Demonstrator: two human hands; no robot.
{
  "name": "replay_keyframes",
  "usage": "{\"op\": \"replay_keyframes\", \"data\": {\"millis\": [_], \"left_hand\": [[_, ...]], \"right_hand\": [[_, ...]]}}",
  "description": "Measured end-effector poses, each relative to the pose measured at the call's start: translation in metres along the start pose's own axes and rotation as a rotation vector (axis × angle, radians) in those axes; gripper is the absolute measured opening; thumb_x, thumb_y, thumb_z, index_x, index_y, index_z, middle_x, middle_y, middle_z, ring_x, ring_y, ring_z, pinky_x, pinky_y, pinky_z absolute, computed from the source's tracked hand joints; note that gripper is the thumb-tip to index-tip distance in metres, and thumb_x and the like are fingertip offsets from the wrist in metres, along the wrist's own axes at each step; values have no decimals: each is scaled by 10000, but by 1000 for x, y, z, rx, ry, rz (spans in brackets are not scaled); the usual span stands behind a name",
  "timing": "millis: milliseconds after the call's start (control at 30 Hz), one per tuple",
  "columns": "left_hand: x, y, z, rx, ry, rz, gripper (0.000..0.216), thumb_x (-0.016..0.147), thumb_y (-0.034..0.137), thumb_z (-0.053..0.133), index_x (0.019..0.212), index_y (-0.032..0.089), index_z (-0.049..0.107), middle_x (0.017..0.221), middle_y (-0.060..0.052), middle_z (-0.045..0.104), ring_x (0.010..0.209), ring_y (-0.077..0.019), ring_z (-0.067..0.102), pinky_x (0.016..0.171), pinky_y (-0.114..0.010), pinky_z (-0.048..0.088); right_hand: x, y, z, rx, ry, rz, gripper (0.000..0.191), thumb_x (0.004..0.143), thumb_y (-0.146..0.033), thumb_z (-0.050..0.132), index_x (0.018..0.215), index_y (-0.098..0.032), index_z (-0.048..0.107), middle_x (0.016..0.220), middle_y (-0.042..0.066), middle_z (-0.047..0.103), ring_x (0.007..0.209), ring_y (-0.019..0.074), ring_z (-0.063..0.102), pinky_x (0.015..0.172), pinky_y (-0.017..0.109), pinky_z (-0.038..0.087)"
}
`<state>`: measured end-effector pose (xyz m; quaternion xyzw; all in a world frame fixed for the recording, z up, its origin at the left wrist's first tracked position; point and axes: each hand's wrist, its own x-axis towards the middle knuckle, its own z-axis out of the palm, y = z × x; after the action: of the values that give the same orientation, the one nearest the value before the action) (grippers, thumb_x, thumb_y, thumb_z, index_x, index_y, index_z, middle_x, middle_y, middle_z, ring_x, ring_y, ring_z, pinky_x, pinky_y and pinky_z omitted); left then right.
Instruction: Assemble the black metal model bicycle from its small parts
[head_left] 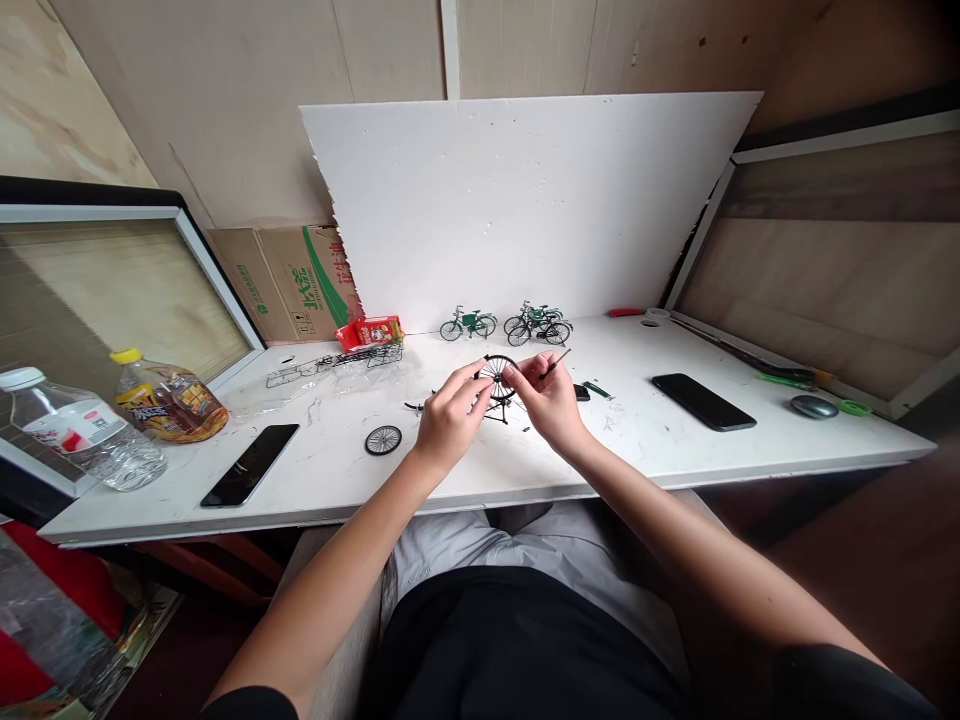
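Note:
Both hands meet over the middle of the white table. A small black spoked wheel is pinched at its left side by my left hand. My right hand has its thumb at the wheel's right side, with a thin dark stick-like tool between its fingers. Below the wheel shows part of a black miniature bicycle frame, mostly hidden by my hands; I cannot tell whether the wheel is joined to it. Another black spoked wheel lies flat left of my left hand.
Small green model bicycles stand at the back. Black frame-like parts lie by a red packet. Phones lie left and right, bottles far left, a grey mouse far right. A white board stands behind.

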<state>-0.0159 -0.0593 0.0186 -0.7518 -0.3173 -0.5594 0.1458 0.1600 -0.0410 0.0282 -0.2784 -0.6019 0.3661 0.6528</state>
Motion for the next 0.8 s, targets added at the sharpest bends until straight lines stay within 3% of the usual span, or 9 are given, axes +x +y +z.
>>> {"op": "replay_keyframes", "data": {"millis": [300, 800], "left_hand": [[1, -6, -5, 94, -82, 43, 172, 1017, 217, 648, 1133, 203, 773, 1332, -129, 764, 1064, -250, 811, 921, -316, 667], [-4, -4, -1, 70, -58, -3, 173, 1070, 277, 569, 1160, 195, 691, 1318, -143, 755, 1108, -216, 787, 889, -268, 640]], "right_hand": [[0, 1, -1, -38, -25, 13, 591, 877, -524, 839, 882, -278, 302, 772, -53, 517, 718, 142, 538, 680, 312, 469], [-2, 4, 3, -61, -1, -55, 582, 886, -554, 810, 890, -284, 294, 775, -52, 420, 678, 138, 434, 621, 296, 434]]}}
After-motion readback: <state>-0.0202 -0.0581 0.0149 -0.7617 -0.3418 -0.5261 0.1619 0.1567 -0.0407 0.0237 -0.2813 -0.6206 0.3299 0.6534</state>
